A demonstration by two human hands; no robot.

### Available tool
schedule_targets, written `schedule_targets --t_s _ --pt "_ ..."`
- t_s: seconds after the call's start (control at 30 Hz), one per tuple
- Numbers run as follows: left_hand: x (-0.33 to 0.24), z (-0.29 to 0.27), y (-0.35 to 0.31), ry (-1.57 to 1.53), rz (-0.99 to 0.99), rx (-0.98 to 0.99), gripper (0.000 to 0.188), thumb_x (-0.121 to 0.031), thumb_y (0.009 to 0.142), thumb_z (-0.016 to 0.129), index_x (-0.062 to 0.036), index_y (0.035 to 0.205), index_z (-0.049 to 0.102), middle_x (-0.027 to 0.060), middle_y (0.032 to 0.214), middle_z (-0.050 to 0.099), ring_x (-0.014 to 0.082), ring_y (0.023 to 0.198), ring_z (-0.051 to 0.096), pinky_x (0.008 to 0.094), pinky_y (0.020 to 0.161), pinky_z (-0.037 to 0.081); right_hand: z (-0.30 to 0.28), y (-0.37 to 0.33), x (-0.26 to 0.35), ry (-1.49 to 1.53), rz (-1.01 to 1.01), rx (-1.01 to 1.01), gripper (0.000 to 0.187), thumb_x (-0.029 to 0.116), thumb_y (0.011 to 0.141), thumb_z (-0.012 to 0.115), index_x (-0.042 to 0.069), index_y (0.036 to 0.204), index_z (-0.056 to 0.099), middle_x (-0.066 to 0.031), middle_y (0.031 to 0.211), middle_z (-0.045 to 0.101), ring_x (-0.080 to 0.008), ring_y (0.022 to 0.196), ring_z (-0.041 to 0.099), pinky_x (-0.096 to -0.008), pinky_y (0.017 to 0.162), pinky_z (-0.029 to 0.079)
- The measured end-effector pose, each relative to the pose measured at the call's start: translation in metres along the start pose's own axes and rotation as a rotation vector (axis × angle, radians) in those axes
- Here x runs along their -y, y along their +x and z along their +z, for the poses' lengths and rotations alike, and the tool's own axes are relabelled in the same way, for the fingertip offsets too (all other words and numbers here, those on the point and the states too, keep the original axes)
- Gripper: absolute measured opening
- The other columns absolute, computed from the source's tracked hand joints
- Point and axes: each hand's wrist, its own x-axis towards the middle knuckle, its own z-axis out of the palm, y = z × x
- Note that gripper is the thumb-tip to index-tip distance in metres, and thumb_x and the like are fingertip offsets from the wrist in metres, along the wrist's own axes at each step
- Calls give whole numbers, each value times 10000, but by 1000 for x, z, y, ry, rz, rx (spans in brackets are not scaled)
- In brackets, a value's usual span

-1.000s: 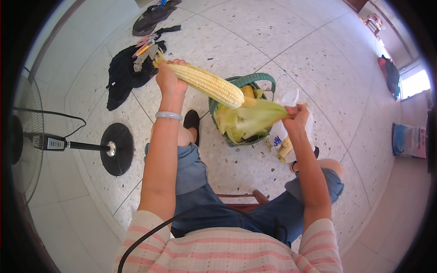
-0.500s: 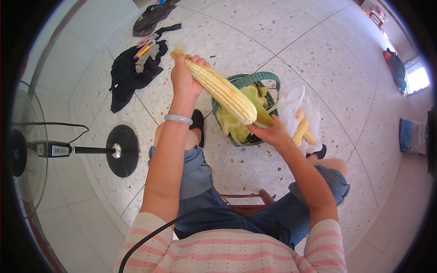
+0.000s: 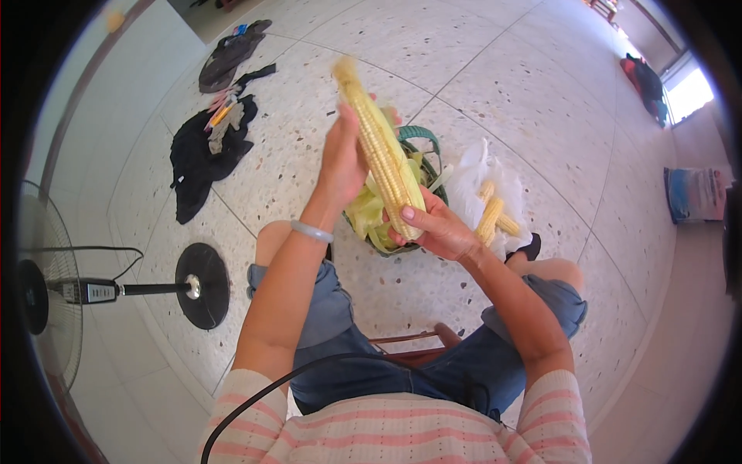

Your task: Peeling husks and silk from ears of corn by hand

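Left hand (image 3: 342,158) higher, thumb up | right hand (image 3: 438,228) lower, gripping | forearms (image 3: 514,298) converging

A: How was the floor (image 3: 533,100) surfaced?

B: It was covered in pale, speckled slabs, divided by thin dark seams.

A: And the sides of the room?

B: The left was bounded by a pale wall (image 3: 147,77), and a standing fan (image 3: 100,291) was placed near it. At the upper right, bright white light was admitted through a window-like opening (image 3: 690,94).
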Motion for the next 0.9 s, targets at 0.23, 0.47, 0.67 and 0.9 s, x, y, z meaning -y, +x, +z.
schedule_targets --t_s 0.23,0.47,0.67,0.9 --pt "26 -2 -36 473 -119 149 375 -157 914 612 -12 1224 458 71 1008 589 125 898 590 272 784 512 -8 -2 1 -407 6 -125 525 443 918 603 42 1241 498 -41 1020 587 -144 886 578 -284 746 478" --pt "23 4 -49 576 -462 350 443 -130 838 654 0 1221 475 44 919 587 111 764 604 258 673 515 -21 3 62 -384 -234 -352 524 461 935 545 -26 1128 572 -98 903 630 -169 867 596 -296 771 480" --pt "39 15 -58 501 -646 498 470 -209 864 673 3 1215 442 75 889 599 132 733 616 269 653 522 -38 18 66 313 -258 -283 239 258 967 533 41 876 494 -15 605 421 -170 564 485 -354 569 454" --pt "63 14 -61 395 -626 308 566 -581 944 430 -71 1189 454 95 805 595 168 651 609 285 582 520 -36 34 58 385 -403 -773 268 245 975 486 38 812 436 -28 580 370 -176 492 418 -385 490 421"
